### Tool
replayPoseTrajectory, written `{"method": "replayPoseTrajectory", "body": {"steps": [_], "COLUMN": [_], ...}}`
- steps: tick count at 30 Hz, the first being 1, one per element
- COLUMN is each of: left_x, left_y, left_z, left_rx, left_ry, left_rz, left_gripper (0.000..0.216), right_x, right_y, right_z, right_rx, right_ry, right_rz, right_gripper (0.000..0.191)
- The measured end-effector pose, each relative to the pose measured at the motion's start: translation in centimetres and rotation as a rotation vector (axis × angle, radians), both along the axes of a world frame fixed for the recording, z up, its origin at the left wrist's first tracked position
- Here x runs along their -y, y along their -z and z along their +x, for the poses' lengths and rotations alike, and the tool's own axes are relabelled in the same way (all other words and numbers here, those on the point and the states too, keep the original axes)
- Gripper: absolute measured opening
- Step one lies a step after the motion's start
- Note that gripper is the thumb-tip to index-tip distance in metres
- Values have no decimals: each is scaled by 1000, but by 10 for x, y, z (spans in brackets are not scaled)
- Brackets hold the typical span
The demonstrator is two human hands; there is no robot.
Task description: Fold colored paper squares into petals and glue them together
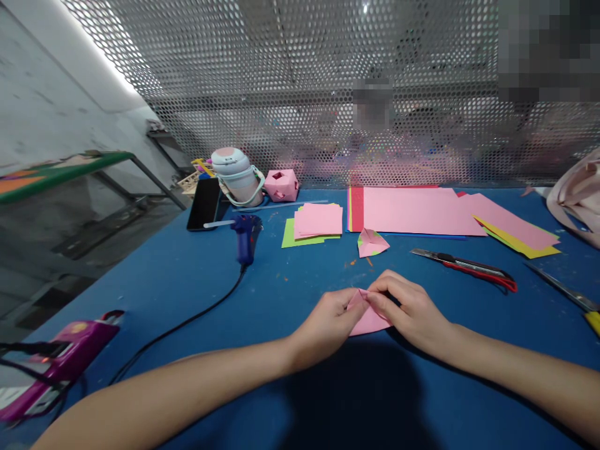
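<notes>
Both hands [334, 319] [407, 307] pinching folded pink paper [369, 322], smooth blue tabletop [215, 356]

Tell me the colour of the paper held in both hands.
The paper is pink, seen best in the head view.

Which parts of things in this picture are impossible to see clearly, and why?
All in the head view:
Pink paper: upper part, partly covered by left hand and right hand.
Yellow-handled tool: handle's end, cut off by right edge.
Whatever is behind metal screen: obscured by its mesh.
</notes>
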State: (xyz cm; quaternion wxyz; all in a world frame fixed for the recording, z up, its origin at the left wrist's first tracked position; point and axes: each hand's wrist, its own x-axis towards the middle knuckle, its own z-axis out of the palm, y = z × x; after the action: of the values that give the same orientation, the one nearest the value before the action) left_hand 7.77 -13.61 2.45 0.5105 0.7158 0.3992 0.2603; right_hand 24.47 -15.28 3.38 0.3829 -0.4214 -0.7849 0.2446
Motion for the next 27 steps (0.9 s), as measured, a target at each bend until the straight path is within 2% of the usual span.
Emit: {"method": "replayPoseTrajectory", "body": {"steps": [7,12,21,23,27], "left_x": [0,2,6,5,0], "left_y": [2,-1,-8,-8,-10], "left_z": [0,0,1,0,-2], "left_rx": [-55,-123,-156,-100,56], "left_ry": [-16,36,86,62,-105], "left_rz": [51,124,183,175,98], "left_gripper": [31,27,27,26,23], "right_x": [0,0,4,4,1], "right_y": [2,-3,-5,-4,-1], "right_z": [-1,-3,-1,-1,0], "right_rx": [51,30,26,37,70], "right_ry": [-44,-69,-84,-74,51], "right_rz": [88,154,143,133,58], "right_gripper": [14,16,16,14,13]}}
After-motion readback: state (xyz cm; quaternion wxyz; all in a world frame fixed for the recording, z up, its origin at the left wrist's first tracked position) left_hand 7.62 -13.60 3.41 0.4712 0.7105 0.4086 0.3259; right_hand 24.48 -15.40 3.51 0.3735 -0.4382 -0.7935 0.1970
